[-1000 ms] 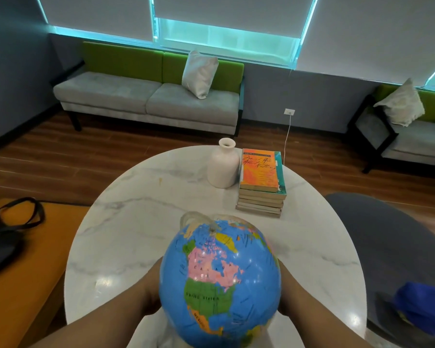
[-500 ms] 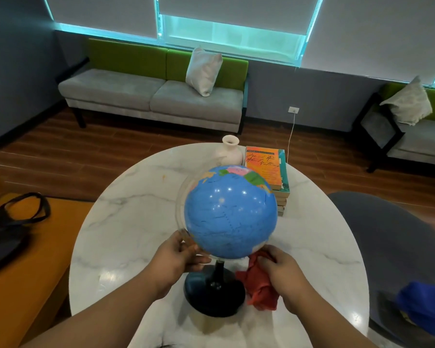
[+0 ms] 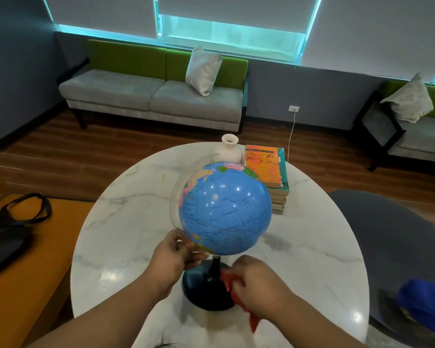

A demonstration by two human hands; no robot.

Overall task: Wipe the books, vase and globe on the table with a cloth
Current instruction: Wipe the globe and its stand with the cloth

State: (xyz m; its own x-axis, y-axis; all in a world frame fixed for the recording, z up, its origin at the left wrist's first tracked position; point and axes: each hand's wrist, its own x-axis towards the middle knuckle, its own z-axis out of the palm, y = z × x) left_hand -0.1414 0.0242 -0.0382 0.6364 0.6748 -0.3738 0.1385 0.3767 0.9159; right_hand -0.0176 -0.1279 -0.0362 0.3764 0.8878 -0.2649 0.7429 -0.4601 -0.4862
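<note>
A blue globe (image 3: 226,209) stands upright on its black base (image 3: 201,285) near the front of the round marble table (image 3: 126,222). My left hand (image 3: 172,257) pinches the clear arc at the globe's lower left. My right hand (image 3: 256,280) grips a red cloth (image 3: 232,287) and presses it against the right side of the black base. Behind the globe stand a white vase (image 3: 228,149) and, to its right, a stack of books (image 3: 269,172) with an orange cover on top.
A grey chair (image 3: 392,234) with a blue item (image 3: 425,302) is at the right. An orange bench with a black bag (image 3: 8,229) is at the left. Sofas line the far wall.
The globe was tipped toward me between both hands, then set upright on the table. My right hand with the red cloth has moved onto the black base.
</note>
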